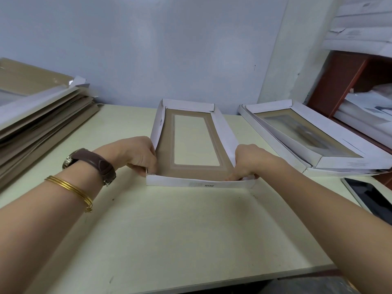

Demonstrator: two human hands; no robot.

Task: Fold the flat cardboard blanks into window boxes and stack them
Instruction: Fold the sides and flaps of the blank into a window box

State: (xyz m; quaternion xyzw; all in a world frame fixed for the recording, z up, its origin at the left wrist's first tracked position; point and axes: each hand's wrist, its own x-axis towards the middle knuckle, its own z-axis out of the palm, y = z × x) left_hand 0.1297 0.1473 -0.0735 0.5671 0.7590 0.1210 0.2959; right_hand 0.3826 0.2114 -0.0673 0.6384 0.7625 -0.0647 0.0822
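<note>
Left of the half-folded box (191, 141), a thick pile of flat blanks (42, 115) waits, so plenty of folding is left. At the box's near-left corner, the left hand (137, 153) has its fingers curled tight, pinching side wall and front flap together. The box sits mid-table (169, 230), far wall and both long walls up, near wall raised, its corners apparently not yet locked. At its near-right corner, the right hand (248, 160) curls over the flap, fingertips tucked down inside, gripping the cardboard. Right of the box, just beside it, finished boxes (314, 141) lie stacked, and this one looks due to join them.
</note>
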